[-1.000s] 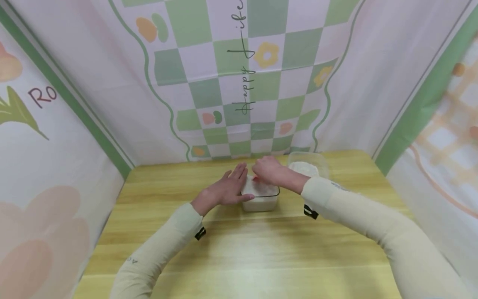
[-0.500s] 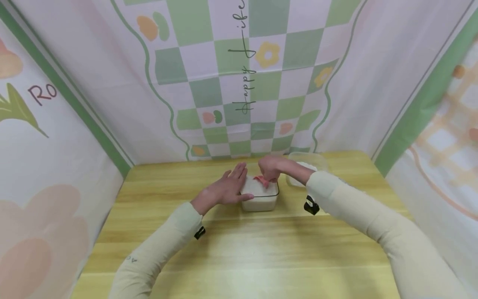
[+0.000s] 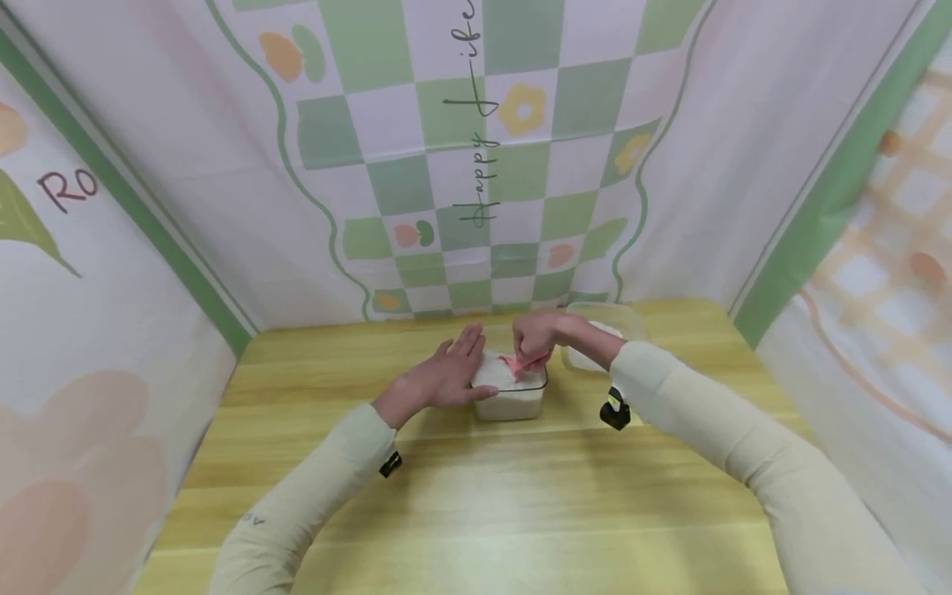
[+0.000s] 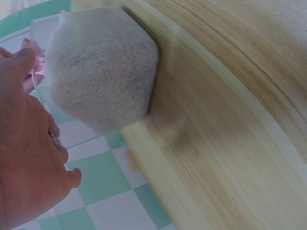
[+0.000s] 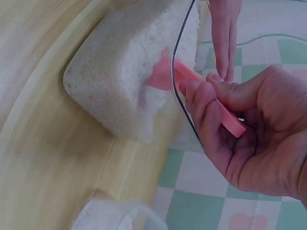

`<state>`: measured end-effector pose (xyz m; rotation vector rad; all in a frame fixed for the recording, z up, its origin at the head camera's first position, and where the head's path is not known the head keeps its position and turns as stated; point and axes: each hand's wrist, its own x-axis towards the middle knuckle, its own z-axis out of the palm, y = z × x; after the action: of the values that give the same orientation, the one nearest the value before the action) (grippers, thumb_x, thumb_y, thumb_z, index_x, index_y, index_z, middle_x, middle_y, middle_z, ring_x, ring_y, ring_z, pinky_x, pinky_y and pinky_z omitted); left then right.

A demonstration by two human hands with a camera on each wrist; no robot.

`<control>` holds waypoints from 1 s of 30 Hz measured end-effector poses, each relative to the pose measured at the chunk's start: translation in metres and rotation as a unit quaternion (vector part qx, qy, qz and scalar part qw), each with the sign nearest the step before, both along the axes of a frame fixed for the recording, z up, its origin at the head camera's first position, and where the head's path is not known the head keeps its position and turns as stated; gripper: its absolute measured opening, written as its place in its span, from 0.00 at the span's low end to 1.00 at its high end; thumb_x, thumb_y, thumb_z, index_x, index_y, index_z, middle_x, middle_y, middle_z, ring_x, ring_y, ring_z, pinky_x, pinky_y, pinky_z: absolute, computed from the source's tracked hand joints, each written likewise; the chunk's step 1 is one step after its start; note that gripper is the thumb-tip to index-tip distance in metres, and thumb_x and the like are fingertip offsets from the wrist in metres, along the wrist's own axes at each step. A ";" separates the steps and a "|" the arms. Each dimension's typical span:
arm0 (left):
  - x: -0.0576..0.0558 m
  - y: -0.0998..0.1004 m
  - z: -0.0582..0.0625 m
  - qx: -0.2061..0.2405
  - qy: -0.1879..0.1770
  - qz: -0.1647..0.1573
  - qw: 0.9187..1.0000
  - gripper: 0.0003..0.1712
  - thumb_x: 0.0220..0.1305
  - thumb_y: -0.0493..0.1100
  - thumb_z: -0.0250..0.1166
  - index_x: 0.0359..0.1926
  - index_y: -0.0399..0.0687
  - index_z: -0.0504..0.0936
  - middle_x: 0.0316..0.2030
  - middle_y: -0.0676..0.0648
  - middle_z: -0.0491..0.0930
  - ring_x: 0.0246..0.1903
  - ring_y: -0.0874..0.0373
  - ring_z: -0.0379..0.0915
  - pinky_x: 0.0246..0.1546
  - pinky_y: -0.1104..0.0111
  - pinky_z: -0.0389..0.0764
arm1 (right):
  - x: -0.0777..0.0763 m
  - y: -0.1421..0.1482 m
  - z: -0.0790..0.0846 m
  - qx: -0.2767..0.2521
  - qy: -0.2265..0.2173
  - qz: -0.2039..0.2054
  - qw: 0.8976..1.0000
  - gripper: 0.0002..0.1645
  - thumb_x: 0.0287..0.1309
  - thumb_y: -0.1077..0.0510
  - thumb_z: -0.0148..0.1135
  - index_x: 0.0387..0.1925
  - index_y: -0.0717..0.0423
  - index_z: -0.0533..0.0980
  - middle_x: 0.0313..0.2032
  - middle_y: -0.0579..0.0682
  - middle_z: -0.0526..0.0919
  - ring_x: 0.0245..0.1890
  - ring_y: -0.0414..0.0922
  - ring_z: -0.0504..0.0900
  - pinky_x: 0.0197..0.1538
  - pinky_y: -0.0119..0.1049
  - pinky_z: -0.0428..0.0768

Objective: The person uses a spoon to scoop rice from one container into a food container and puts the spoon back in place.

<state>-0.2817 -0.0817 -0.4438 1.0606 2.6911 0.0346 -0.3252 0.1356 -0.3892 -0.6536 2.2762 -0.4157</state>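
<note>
– Compared with a second ago, the right hand (image 3: 534, 337) has shifted slightly to the right, and more of the pink scoop (image 5: 184, 72) shows beneath it; the left hand (image 3: 449, 373) has stayed at its place on the box (image 3: 509, 406)

– How is the right hand placed?

– It is closed around the scoop's handle, fingers curled, with the thumb laid along the top

– Where is the scoop itself?

– Tilted, inside the clear, dark-rimmed box, its wide end at the white, rice-like grains (image 3: 491, 372); how deep it goes, I cannot tell

– And the left hand?

– Opened out, its fingers straight and thumb spread, resting along the box's left side, with the thumb by the front rim

– What else is around?

– Behind and to the right, a second clear container (image 3: 630, 322) with white contents stands on the wood-grain tabletop (image 3: 476, 496), partly hidden by the right wrist. Beyond hangs a green-and-white checked cloth (image 3: 521, 173). Both arms wear cream sleeves (image 3: 714, 421)
</note>
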 end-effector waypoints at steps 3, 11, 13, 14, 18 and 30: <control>0.000 -0.001 0.001 -0.004 0.004 0.001 1.000 0.57 0.71 0.74 0.40 0.78 0.35 0.35 0.79 0.37 0.28 0.79 0.47 0.23 0.77 0.49 0.46 | 0.000 -0.001 0.000 0.000 0.001 -0.015 1.000 0.15 0.57 0.69 0.55 0.20 0.66 0.83 0.12 0.42 0.77 0.13 0.34 0.71 0.20 0.24 0.69; 0.002 0.001 0.003 -0.006 -0.003 -0.001 1.000 0.58 0.70 0.75 0.39 0.78 0.35 0.35 0.79 0.38 0.27 0.79 0.47 0.22 0.78 0.49 0.44 | 0.004 0.010 -0.004 -0.057 -0.047 -0.063 0.995 0.23 0.51 0.74 0.45 0.07 0.54 0.68 0.09 0.42 0.70 0.12 0.34 0.69 0.19 0.24 0.65; 0.002 0.001 0.003 -0.009 -0.003 0.002 1.000 0.58 0.70 0.75 0.40 0.78 0.35 0.35 0.79 0.39 0.26 0.79 0.48 0.21 0.78 0.50 0.44 | 0.004 0.012 -0.006 -0.068 -0.061 -0.076 0.993 0.22 0.52 0.74 0.46 0.09 0.55 0.69 0.10 0.43 0.71 0.13 0.34 0.70 0.20 0.24 0.65; 0.002 0.000 0.003 -0.010 0.001 0.002 1.000 0.57 0.70 0.75 0.40 0.78 0.35 0.35 0.79 0.39 0.26 0.79 0.48 0.22 0.78 0.50 0.45 | 0.004 0.013 -0.006 -0.073 -0.068 -0.086 0.991 0.21 0.54 0.74 0.47 0.10 0.57 0.71 0.11 0.43 0.72 0.13 0.34 0.71 0.20 0.24 0.66; 0.002 0.000 0.004 -0.009 0.001 0.003 1.000 0.57 0.71 0.75 0.40 0.78 0.35 0.35 0.79 0.39 0.27 0.79 0.48 0.22 0.78 0.49 0.45 | 0.004 0.019 -0.006 -0.092 -0.083 -0.115 0.986 0.16 0.60 0.72 0.50 0.22 0.65 0.81 0.14 0.44 0.79 0.15 0.33 0.75 0.22 0.22 0.71; 0.002 -0.002 0.002 0.006 -0.002 -0.001 1.000 0.58 0.71 0.75 0.40 0.78 0.34 0.36 0.79 0.37 0.28 0.79 0.47 0.22 0.77 0.48 0.45 | 0.010 0.042 -0.013 -0.174 -0.141 -0.164 0.961 0.16 0.66 0.72 0.48 0.29 0.71 0.81 0.17 0.45 0.81 0.18 0.33 0.77 0.24 0.22 0.76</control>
<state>-0.2796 -0.0834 -0.4417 1.0647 2.6902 0.0509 -0.3147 0.1773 -0.4023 -0.3504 2.0525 -1.0204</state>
